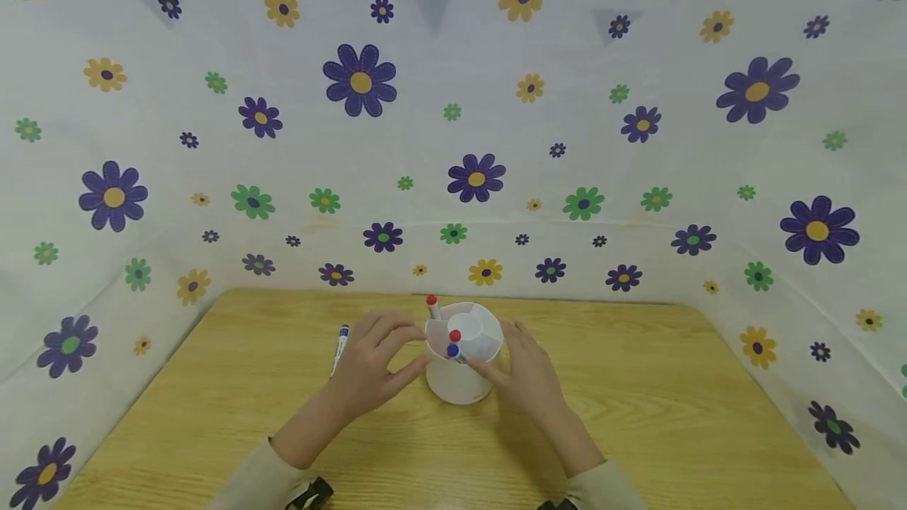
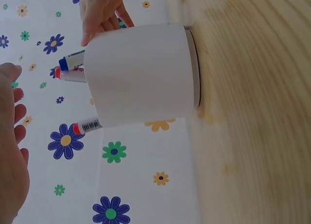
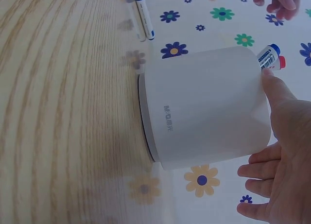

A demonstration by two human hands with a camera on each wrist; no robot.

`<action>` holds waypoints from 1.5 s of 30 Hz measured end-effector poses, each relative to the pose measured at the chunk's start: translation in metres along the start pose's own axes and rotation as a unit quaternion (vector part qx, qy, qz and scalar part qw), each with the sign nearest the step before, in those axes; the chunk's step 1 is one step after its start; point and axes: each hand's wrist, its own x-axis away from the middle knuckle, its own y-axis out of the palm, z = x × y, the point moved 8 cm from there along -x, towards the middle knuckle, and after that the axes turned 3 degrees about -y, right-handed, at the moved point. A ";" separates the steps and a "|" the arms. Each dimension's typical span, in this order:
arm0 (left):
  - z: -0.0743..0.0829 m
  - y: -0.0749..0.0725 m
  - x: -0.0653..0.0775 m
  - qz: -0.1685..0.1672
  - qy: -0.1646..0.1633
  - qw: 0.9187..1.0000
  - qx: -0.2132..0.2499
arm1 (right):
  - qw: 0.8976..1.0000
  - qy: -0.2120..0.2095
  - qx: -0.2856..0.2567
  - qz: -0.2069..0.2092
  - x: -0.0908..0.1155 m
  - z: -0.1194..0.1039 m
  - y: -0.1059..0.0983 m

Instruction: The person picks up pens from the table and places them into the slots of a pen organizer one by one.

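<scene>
A white pen holder (image 1: 459,384) stands upright on the table, with a divided top. Two red-capped markers, one at the back left (image 1: 433,308) and one nearer the front (image 1: 455,335), stick out of it, beside a blue-capped marker (image 1: 453,350). My right hand (image 3: 286,136) is at the holder's right side, its thumb at the rim close to the blue-capped marker and its other fingers extended along the side. To the left, my left hand (image 1: 372,356) hovers by the rim with loosely bent fingers and nothing held; the left wrist view shows it apart from the holder.
Another blue-capped marker (image 1: 340,349) lies on the wooden table (image 1: 638,415), left of the holder and partly behind my left hand. A white cloth (image 1: 298,156) printed with flowers rises behind the table and along both sides.
</scene>
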 end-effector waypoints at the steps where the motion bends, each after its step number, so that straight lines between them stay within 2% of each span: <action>1: -0.003 0.000 0.001 -0.002 0.000 1.000 -0.003 | 1.000 0.003 0.001 -0.001 0.000 0.000 0.000; 9: -0.030 -0.004 0.012 -0.016 -0.013 1.000 -0.018 | 1.000 0.012 0.001 -0.003 -0.004 0.001 0.003; 19: -0.071 0.000 0.029 -0.083 -0.041 0.994 -0.064 | 1.000 0.018 0.003 -0.005 -0.007 0.001 0.006; 24: -0.093 0.005 0.040 -0.110 -0.057 0.987 -0.099 | 1.000 0.019 0.001 -0.008 -0.007 0.002 0.006; 32: -0.127 0.013 0.057 -0.163 -0.087 0.972 -0.147 | 1.000 0.019 0.001 -0.007 -0.008 0.003 0.006; 35: -0.138 0.017 0.063 -0.194 -0.109 0.961 -0.162 | 1.000 0.018 -0.003 -0.004 -0.008 0.003 0.005; 38: -0.151 0.024 0.069 -0.239 -0.145 0.944 -0.177 | 1.000 0.016 -0.006 -0.002 -0.008 0.002 0.004; 40: -0.161 0.029 0.075 -0.275 -0.175 0.927 -0.186 | 1.000 0.017 -0.008 -0.002 -0.008 0.002 0.004; 45: -0.183 0.039 0.089 -0.362 -0.250 0.876 -0.199 | 1.000 0.021 -0.011 -0.007 -0.008 0.003 0.004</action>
